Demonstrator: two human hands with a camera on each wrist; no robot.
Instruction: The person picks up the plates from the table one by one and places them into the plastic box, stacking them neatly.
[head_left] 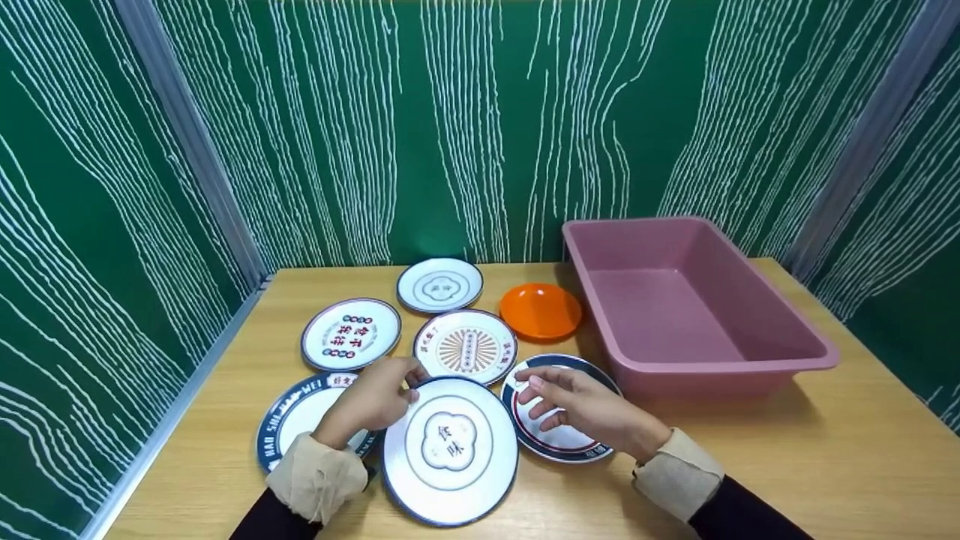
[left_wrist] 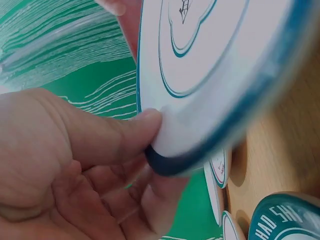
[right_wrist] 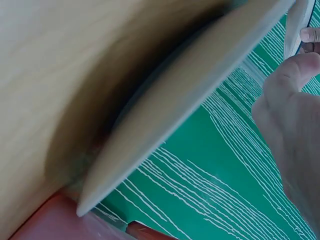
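Note:
My left hand point(head_left: 375, 401) pinches a white plate point(head_left: 450, 487) by its upper left edge, thumb on the face and fingers beneath. This plate has a thin blue rim and a flower-shaped outline with characters. In the left wrist view it stands tilted above the table. My right hand point(head_left: 589, 409) hovers with loosely bent fingers over a dark-blue-rimmed plate point(head_left: 514, 411) with a red ring, holding nothing. Part of that plate is hidden under the hand. Beneath the left forearm lies another blue-rimmed plate point(head_left: 300, 420) with white lettering, partly covered.
Behind the hands lie a plate with a sunburst print point(head_left: 466, 351), a plate with red characters point(head_left: 351, 334), a small flower-outline plate point(head_left: 440, 286) and an orange plate point(head_left: 540, 311). A pink plastic basin point(head_left: 712, 366) stands at the right on the wooden table point(head_left: 847, 450).

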